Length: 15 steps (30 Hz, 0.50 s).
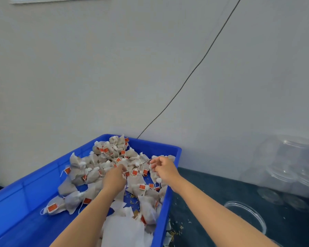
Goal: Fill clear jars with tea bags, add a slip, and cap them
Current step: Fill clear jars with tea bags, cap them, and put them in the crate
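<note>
A blue plastic crate (21, 195) holds a heap of tea bags (114, 154) with white strings and orange tags. My left hand (114, 179) reaches into the middle of the heap, its fingers curled down among the bags; what they hold is hidden. My right hand (163, 167) hovers over the bags at the crate's right edge with fingers loosely curled, and I cannot see a bag in it. An open clear jar (246, 216) stands on the dark table (212, 189) beside my right forearm.
A clear plastic bag with several empty clear jars (289, 166) lies at the right. White empty paper bags (125, 229) pile at the crate's near end. Tea crumbs scatter on the table by the crate. A thin black cable (194, 68) runs up the white wall.
</note>
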Available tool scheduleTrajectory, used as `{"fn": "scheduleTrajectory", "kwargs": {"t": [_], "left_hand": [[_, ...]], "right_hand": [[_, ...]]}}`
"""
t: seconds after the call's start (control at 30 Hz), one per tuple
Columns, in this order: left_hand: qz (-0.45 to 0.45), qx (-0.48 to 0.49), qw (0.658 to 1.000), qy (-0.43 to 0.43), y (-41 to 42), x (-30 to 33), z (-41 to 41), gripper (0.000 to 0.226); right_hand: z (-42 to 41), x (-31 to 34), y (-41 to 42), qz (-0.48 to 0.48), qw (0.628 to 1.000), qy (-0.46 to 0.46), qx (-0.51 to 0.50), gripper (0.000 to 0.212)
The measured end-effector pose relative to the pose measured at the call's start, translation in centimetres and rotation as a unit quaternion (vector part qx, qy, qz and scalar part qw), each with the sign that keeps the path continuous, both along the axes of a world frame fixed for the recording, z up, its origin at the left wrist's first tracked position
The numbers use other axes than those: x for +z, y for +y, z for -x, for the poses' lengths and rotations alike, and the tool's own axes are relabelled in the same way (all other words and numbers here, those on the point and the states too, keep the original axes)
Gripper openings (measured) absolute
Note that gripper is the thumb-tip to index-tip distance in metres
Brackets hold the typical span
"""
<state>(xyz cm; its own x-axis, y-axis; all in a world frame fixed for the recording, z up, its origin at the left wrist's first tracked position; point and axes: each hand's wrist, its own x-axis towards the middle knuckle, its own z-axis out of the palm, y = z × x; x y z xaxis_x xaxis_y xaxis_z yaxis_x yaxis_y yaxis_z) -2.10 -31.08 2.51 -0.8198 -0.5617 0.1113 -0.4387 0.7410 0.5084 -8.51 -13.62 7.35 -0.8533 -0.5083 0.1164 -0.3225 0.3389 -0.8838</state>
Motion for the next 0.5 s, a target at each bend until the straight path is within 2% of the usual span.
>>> {"fn": "scheduleTrajectory", "kwargs": {"t": [0.13, 0.2, 0.3, 0.4, 0.5], "left_hand": [[0.174, 0.061, 0.982, -0.043, -2.2, -1.4, 1.2, 0.054], [0.170, 0.083, 0.980, -0.063, -3.2, -2.1, 2.1, 0.073], [0.143, 0.055, 0.984, -0.094, -4.1, -3.2, 4.2, 0.094], [0.133, 0.028, 0.984, -0.115, -4.6, -4.0, 5.9, 0.095], [0.136, 0.022, 0.984, -0.110, -5.4, -4.2, 6.9, 0.085]], "right_hand": [[1.9, -1.1, -2.8, -0.069, 0.996, 0.046, 0.030, 0.026], [2.8, -1.8, -4.1, -0.090, 0.994, 0.056, 0.029, 0.026], [4.3, -2.8, -5.5, -0.126, 0.990, 0.048, 0.039, 0.028], [5.4, -3.6, -6.4, -0.169, 0.984, 0.044, 0.047, 0.029], [6.2, -3.9, -6.7, -0.206, 0.976, 0.060, 0.042, 0.028]]}}
